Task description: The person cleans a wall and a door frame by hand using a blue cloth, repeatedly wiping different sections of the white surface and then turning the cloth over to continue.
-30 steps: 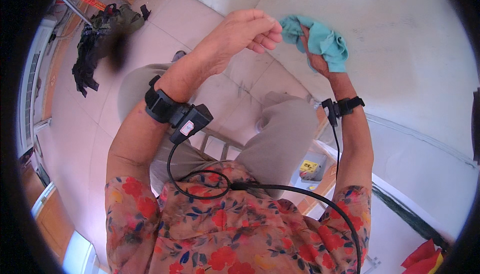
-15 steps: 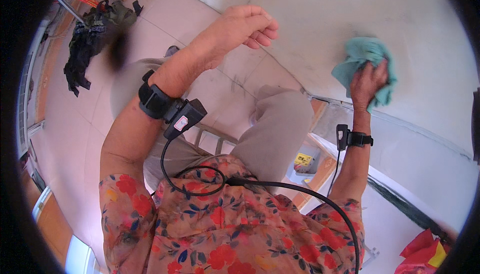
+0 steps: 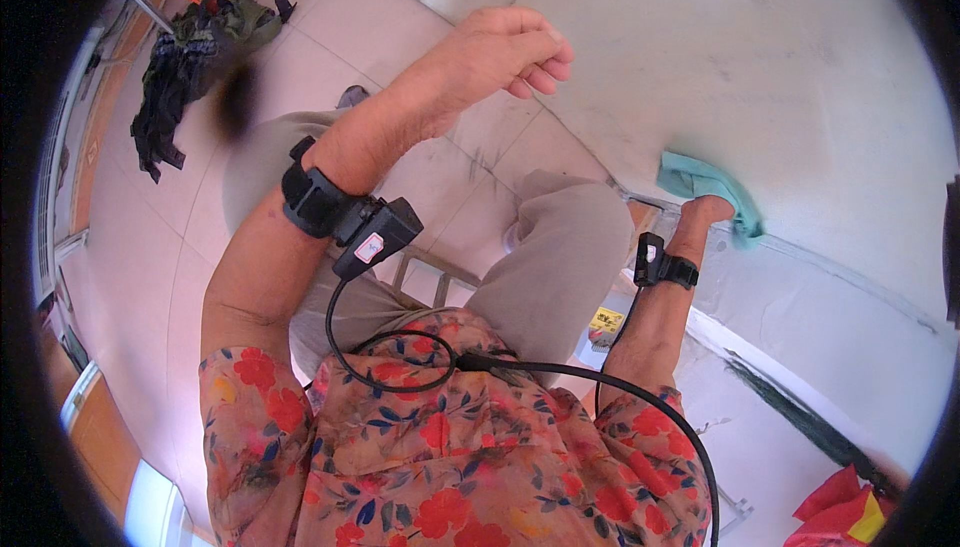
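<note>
My right hand (image 3: 710, 209) presses a teal cloth (image 3: 690, 169) against the pale, smudged wall (image 3: 800, 77). The cloth spreads out past the hand on both sides, and most of the fingers are hidden behind the wrist and the fabric. My left hand (image 3: 512, 52) is raised in front of me, its fingers curled in, with nothing visible in it. It appears near the wall's edge in the picture; I cannot tell whether it touches the wall.
Wooden ladder rungs (image 3: 440, 272) show below my legs, above a pink tiled floor (image 3: 330, 17). Dark clothing (image 3: 180, 77) hangs at far left. A container with a yellow label (image 3: 606, 323) stands below on the right. Red fabric (image 3: 840, 512) lies at lower right. A black cable (image 3: 600, 379) crosses my chest.
My right hand has moved down the wall and toward me, taking the teal cloth along. My left hand has shifted slightly to the right, still curled.
</note>
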`<state>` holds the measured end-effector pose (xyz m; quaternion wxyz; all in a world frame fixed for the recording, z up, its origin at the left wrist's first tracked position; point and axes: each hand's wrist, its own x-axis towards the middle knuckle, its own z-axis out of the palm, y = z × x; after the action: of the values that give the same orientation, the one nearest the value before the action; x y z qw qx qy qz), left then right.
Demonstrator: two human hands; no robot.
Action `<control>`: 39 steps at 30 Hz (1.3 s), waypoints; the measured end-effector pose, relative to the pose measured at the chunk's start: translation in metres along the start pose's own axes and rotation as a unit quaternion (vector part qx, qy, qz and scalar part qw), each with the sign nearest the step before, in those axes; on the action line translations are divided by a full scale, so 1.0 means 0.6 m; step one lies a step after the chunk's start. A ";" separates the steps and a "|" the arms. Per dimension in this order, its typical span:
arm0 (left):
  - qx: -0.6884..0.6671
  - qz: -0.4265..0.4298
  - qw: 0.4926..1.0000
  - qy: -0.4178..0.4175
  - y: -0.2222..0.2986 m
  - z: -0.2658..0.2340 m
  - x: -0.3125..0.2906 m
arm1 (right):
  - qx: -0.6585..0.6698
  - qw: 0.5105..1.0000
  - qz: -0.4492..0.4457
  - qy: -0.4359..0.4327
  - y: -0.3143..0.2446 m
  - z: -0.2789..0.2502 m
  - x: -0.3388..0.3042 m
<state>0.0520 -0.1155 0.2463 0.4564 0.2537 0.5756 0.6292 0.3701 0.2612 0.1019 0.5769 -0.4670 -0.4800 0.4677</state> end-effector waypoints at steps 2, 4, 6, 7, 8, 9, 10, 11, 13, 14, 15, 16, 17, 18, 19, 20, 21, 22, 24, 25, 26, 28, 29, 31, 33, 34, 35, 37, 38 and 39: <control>0.007 -0.003 1.000 0.017 -0.001 -0.002 -0.008 | 0.017 0.986 0.168 0.004 0.013 0.023 -0.008; 0.008 -0.004 1.000 0.025 0.000 -0.004 -0.010 | 0.003 0.962 0.272 -0.023 0.021 0.039 -0.017; 0.002 0.003 1.000 0.003 0.007 0.002 0.000 | -0.002 0.950 0.304 -0.070 0.048 0.008 0.032; 0.001 0.007 1.000 -0.005 0.008 0.004 0.005 | -0.005 0.942 0.322 -0.094 0.058 -0.008 0.051; 0.005 0.005 1.000 0.004 0.003 0.003 0.003 | -0.028 0.933 0.332 -0.137 0.053 0.012 0.023; 0.008 0.001 1.000 0.023 -0.002 -0.002 -0.006 | -0.053 0.918 0.346 -0.188 0.027 0.060 -0.041; 0.009 -0.001 1.000 0.020 -0.002 -0.001 -0.006 | -0.069 0.912 0.348 -0.208 0.010 0.073 -0.063; 0.011 -0.005 1.000 0.018 -0.003 0.000 -0.005 | -0.086 0.904 0.350 -0.229 -0.003 0.086 -0.084; 0.017 -0.004 1.000 0.007 -0.005 0.003 0.000 | -0.106 0.900 0.352 -0.233 0.004 0.097 -0.086; 0.020 -0.001 1.000 0.009 -0.006 0.003 -0.001 | -0.103 0.894 0.357 -0.251 0.004 0.103 -0.092; 0.023 0.001 1.000 0.011 -0.007 0.003 -0.002 | -0.101 0.886 0.363 -0.270 0.004 0.110 -0.099; 0.021 -0.003 1.000 0.013 -0.008 0.003 -0.001 | -0.098 0.878 0.368 -0.289 0.004 0.116 -0.105; 0.020 -0.007 1.000 0.010 -0.008 0.003 0.001 | -0.112 0.872 0.378 -0.289 0.014 0.111 -0.100; 0.019 -0.011 1.000 0.008 -0.008 0.004 0.003 | -0.125 0.866 0.387 -0.290 0.025 0.107 -0.096; 0.019 -0.010 1.000 0.006 -0.008 0.005 0.005 | -0.138 0.860 0.397 -0.290 0.034 0.103 -0.090; 0.018 -0.009 1.000 0.006 -0.008 0.006 0.007 | -0.122 0.858 0.401 -0.298 0.036 0.101 -0.087; 0.017 -0.008 1.000 0.004 -0.008 0.008 0.008 | -0.105 0.856 0.405 -0.304 0.037 0.097 -0.084; 0.021 -0.011 1.000 0.001 -0.008 0.010 0.011 | -0.088 0.854 0.408 -0.310 0.037 0.093 -0.080; 0.026 -0.015 1.000 -0.004 -0.010 0.016 0.015 | -0.019 0.837 0.448 -0.314 0.024 0.106 -0.067; 0.031 -0.019 0.999 0.002 -0.013 0.016 0.011 | -0.052 0.856 0.389 -0.337 -0.014 0.135 -0.103; 0.035 -0.019 0.999 -0.002 -0.012 0.018 0.012 | -0.070 0.877 0.326 -0.347 -0.059 0.157 -0.124; 0.038 -0.021 0.999 -0.007 -0.012 0.021 0.011 | -0.038 0.902 0.243 -0.354 -0.134 0.199 -0.140; 0.036 -0.021 0.999 -0.010 -0.014 0.022 0.013 | -0.009 0.912 0.202 -0.358 -0.169 0.214 -0.139; 0.034 -0.021 0.999 -0.014 -0.015 0.022 0.016 | 0.023 0.922 0.118 -0.368 -0.241 0.246 -0.141; 0.038 -0.021 0.999 -0.012 -0.013 0.019 0.018 | 0.030 0.924 0.029 -0.379 -0.309 0.275 -0.156; 0.034 -0.019 0.999 -0.016 -0.013 0.018 0.020 | 0.007 0.913 -0.018 -0.408 -0.330 0.283 -0.166; 0.032 -0.018 0.999 -0.016 -0.014 0.016 0.020 | -0.012 0.896 -0.064 -0.438 -0.344 0.293 -0.181; 0.016 -0.011 1.000 -0.019 -0.017 0.011 0.017 | -0.067 0.856 -0.170 -0.483 -0.349 0.312 -0.214; 0.001 -0.005 0.999 -0.032 -0.018 0.012 0.021 | -0.109 0.834 -0.232 -0.489 -0.348 0.314 -0.231; -0.012 -0.001 0.999 -0.037 -0.017 0.009 0.020 | -0.145 0.805 -0.289 -0.497 -0.337 0.321 -0.251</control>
<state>0.0541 -0.1032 0.2351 0.4813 0.2708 0.5510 0.6256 0.1826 0.1039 0.3036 0.2934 -0.0884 -0.8760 0.3726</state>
